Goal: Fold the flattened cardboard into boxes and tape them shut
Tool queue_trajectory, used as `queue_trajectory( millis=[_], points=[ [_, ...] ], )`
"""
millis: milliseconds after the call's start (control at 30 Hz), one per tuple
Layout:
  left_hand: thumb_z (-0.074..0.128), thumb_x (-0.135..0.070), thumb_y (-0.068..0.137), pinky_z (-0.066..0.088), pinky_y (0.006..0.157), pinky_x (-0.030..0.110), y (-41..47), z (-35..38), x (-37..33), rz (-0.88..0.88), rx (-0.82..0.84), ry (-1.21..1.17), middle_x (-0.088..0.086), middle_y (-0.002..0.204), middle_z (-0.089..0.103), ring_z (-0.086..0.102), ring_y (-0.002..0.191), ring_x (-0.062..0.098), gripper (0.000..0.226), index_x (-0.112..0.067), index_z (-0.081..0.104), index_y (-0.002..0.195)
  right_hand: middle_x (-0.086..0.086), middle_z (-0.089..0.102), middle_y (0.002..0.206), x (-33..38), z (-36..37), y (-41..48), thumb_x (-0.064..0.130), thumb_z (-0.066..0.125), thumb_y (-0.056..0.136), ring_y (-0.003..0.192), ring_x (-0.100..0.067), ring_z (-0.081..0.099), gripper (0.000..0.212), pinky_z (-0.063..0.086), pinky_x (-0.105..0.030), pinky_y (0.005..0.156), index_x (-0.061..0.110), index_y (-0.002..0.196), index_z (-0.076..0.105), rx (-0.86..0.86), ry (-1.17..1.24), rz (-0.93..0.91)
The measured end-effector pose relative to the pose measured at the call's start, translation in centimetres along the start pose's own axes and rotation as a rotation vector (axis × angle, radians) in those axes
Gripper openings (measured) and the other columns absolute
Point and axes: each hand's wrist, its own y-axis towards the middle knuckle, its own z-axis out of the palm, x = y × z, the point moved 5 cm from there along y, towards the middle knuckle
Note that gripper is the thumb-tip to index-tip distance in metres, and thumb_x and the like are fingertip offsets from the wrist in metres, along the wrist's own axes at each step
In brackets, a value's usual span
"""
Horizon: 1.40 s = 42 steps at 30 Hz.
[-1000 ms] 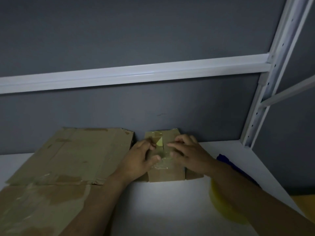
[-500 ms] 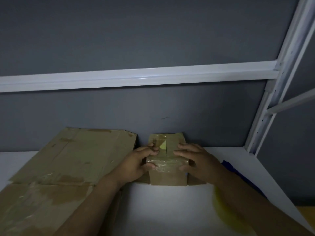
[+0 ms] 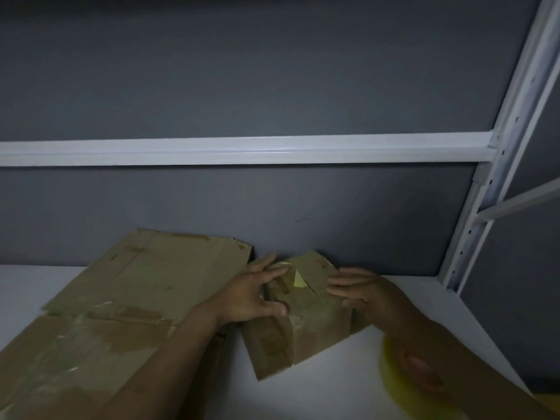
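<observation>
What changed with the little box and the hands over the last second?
The small box was turned: earlier its front faced the person squarely, now a corner points toward them. The left hand shifted from the taped top to grip its left edge; the right hand rests flat on its right edge. The flattened cardboard and yellow tape roll stayed put.

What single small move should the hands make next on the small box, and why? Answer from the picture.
Probably slide the right hand across the top seam to press it flat: a pale triangle shows at the seam on the small box, the left hand holds its left side, and the right fingers lie flat on top.
</observation>
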Motion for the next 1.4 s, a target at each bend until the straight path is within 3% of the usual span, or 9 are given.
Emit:
queue_trajectory(
  millis=[133, 233, 400, 567, 833, 1067, 1200, 1300, 1400],
  points=[
    [0.078, -0.055, 0.067, 0.022, 0.108, 0.01, -1.1, 1.2, -0.5, -0.094, -0.151, -0.052, -0.02, 0.135, 0.031, 0.032, 0.128, -0.001, 0.085, -0.033, 0.043, 0.142, 0.03, 0.027, 0.146, 2.0, -0.8, -0.5, 0.093, 0.001, 0.064, 0.142, -0.006, 0.017, 0.102, 0.021, -0.035, 0.116, 0.04, 0.139, 0.045, 0.058, -0.372, 0.168],
    [0.077, -0.06, 0.065, 0.035, 0.103, 0.02, -2.4, 1.6, -1.4, -0.115, -0.248, -0.005, -0.012, 0.126, 0.037, 0.043, 0.115, 0.004, 0.082, -0.035, 0.048, 0.138, 0.014, 0.029, 0.152, 4.0, 0.2, -0.2, 0.099, -0.01, 0.044, 0.143, -0.017, 0.019, 0.132, 0.015, -0.036, 0.115, 0.027, 0.142, 0.042, 0.1, -0.476, 0.191],
    [0.055, -0.081, 0.064, 0.045, 0.092, 0.033, -5.1, 2.8, -3.4, -0.013, -0.219, 0.287, -0.005, 0.113, 0.042, 0.052, 0.104, 0.019, 0.089, -0.033, 0.048, 0.139, 0.006, 0.054, 0.114, 4.2, -1.2, -0.8, 0.066, 0.049, 0.075, 0.103, -0.016, 0.051, 0.057, 0.038, -0.028, 0.081, 0.025, 0.109, 0.068, -0.098, -0.35, 0.066],
    [0.06, -0.061, 0.073, 0.021, 0.105, 0.031, -5.6, 2.9, -5.0, 0.346, -0.262, 0.253, -0.006, 0.137, 0.045, 0.034, 0.129, 0.015, 0.048, -0.042, 0.061, 0.117, -0.002, 0.067, 0.114, 3.9, -1.6, -1.3, 0.029, 0.056, 0.091, 0.103, -0.02, 0.063, 0.033, 0.042, -0.018, 0.082, 0.021, 0.122, 0.066, -0.081, -0.282, -0.029],
    [0.046, -0.062, 0.09, 0.009, 0.115, 0.029, -2.0, 5.9, -7.5, -0.03, -0.281, 0.403, -0.007, 0.153, 0.036, 0.028, 0.141, 0.014, 0.066, -0.029, 0.037, 0.147, -0.004, 0.04, 0.145, -3.5, -3.7, -9.6, 0.048, 0.049, 0.096, 0.127, -0.023, 0.044, 0.072, 0.042, -0.034, 0.097, 0.025, 0.153, 0.012, 0.034, -0.324, 0.779],
    [0.041, -0.052, 0.095, 0.004, 0.118, 0.036, -0.4, 5.7, -8.0, 0.021, -0.222, 0.535, 0.001, 0.156, 0.03, 0.023, 0.145, 0.022, 0.062, -0.021, 0.035, 0.148, -0.004, 0.064, 0.105, -7.1, -2.1, -15.0, 0.026, 0.049, 0.096, 0.077, -0.011, 0.05, 0.016, 0.037, -0.02, 0.059, 0.015, 0.103, 0.058, 0.03, -0.264, 0.937],
    [0.056, -0.04, 0.092, 0.046, 0.09, 0.019, -3.1, 5.2, -12.4, 0.186, -0.528, 0.162, 0.001, 0.116, 0.066, 0.062, 0.105, 0.019, 0.038, -0.015, 0.066, 0.119, -0.002, 0.063, 0.081, -4.4, -3.5, -15.2, 0.023, 0.067, 0.084, 0.07, -0.014, 0.058, 0.015, 0.052, -0.031, 0.064, 0.012, 0.087, 0.056, -0.262, -0.116, 0.854],
    [0.062, -0.041, 0.091, 0.04, 0.069, 0.002, -3.9, 6.0, -16.4, 0.131, -0.347, -0.222, -0.025, 0.096, 0.058, 0.058, 0.086, -0.01, 0.033, -0.035, 0.054, 0.122, 0.002, 0.059, 0.073, -0.3, -6.1, -14.2, 0.02, 0.074, 0.079, 0.069, -0.015, 0.06, 0.02, 0.047, -0.024, 0.057, 0.013, 0.084, 0.056, -0.555, 0.048, 0.7],
    [0.072, -0.025, 0.086, 0.052, 0.063, 0.012, -3.8, 6.6, -17.4, 0.079, -0.26, -0.651, -0.014, 0.106, 0.063, 0.063, 0.089, -0.005, 0.049, -0.044, 0.045, 0.122, 0.004, 0.055, 0.079, 3.7, -9.1, -12.1, 0.025, 0.078, 0.077, 0.07, -0.007, 0.055, 0.032, 0.039, -0.016, 0.052, 0.023, 0.085, 0.047, -0.668, 0.063, 0.533]
  ],
)
